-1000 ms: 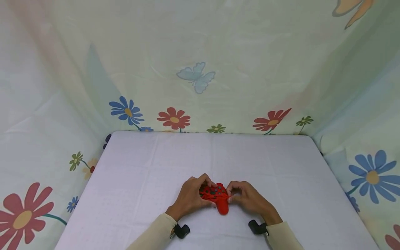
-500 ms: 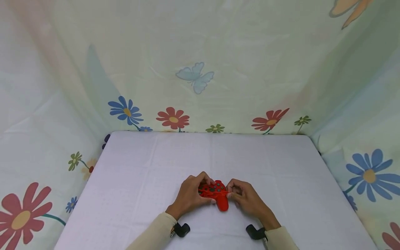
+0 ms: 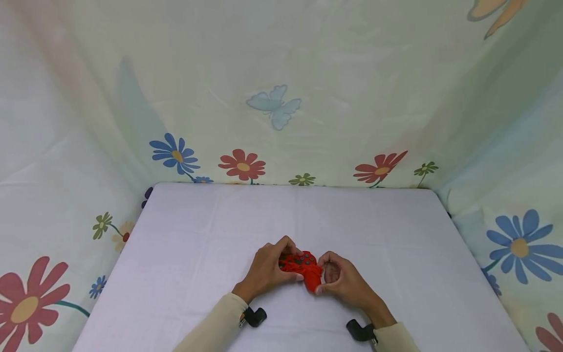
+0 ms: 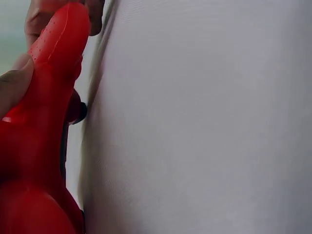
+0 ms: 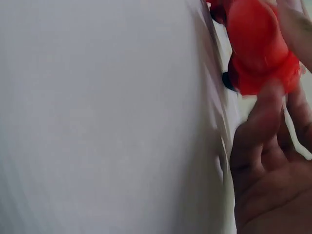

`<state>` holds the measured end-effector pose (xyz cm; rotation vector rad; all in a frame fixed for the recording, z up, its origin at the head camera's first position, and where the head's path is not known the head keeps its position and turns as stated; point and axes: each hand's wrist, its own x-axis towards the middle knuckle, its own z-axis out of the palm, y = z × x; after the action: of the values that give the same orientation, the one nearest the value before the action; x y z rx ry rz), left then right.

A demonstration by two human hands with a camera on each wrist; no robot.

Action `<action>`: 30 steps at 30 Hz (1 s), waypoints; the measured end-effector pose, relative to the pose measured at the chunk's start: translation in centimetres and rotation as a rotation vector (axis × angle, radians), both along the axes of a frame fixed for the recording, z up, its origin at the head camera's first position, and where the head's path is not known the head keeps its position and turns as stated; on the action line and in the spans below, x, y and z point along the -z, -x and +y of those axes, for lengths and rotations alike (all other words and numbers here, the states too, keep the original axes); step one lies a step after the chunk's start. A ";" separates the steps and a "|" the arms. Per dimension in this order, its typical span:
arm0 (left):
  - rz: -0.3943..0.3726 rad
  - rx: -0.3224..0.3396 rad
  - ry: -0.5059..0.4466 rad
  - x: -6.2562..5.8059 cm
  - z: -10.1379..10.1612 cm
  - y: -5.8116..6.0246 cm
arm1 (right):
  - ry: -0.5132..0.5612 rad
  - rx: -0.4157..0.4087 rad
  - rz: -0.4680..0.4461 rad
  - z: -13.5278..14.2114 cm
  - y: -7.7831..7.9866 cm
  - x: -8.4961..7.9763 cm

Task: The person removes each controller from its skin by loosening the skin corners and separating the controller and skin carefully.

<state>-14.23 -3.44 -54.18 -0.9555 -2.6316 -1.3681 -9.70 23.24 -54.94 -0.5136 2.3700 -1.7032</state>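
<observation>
A red game controller point(image 3: 292, 263) with dark buttons is held low over the white table, in front of the person. A soft red silicone cover point(image 3: 311, 274) lies bunched in folds across its right grip. My left hand point(image 3: 265, 266) grips the controller's left side, fingers over the top edge and thumb along the front. My right hand point(image 3: 347, 279) pinches the covered right grip, thumb near its lower end and forefinger higher up. The left wrist view brings out fine dots on the red grip point(image 4: 58, 36). From the right wrist, fingertips point(image 5: 270, 95) touch the red edge.
The table point(image 3: 198, 225) has a white cloth over it. Behind and at both sides hangs a pale curtain point(image 3: 352, 98) printed with flowers and butterflies. Small black devices point(image 3: 255, 317) sit on the wrists below the light sleeves.
My right fingers have gone from pulling a thin red fold sideways to pinching the grip, with the thumb lower. The red cover now bunches over the right grip. My left hand keeps its hold.
</observation>
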 end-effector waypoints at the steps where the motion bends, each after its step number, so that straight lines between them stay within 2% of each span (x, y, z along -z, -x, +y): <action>1: -0.007 0.003 -0.004 0.0 0.0 0.1 | -0.009 0.010 0.027 -0.1 0.0 0.1; 4: -0.029 0.021 -0.019 -0.1 -0.2 0.3 | -0.021 0.041 0.053 -0.3 -0.1 0.1; 10: -0.115 0.016 -0.050 -0.6 -0.3 0.5 | -0.041 0.049 0.014 -0.7 -0.2 -0.3; 16: -0.122 0.002 -0.025 -1.0 -0.3 0.6 | -0.032 0.065 -0.089 -0.9 -0.3 -0.3; 19: -0.120 0.003 -0.016 -1.0 -0.3 0.5 | -0.004 0.065 -0.104 -0.9 -0.5 0.0; 23: -0.131 -0.003 -0.042 -0.9 -0.4 0.6 | 0.027 0.075 -0.030 -1.0 -0.9 0.4; 27: -0.158 -0.026 -0.088 -0.7 -0.6 1.0 | 0.018 0.152 0.086 -1.4 -1.2 0.3; 30: -0.184 -0.035 -0.105 -0.7 -0.8 1.2 | 0.007 0.197 0.089 -1.8 -1.2 0.1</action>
<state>-15.42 -4.23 -53.51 -0.8042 -2.6564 -1.6410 -8.53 21.44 -55.02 -0.3754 2.5541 -1.8037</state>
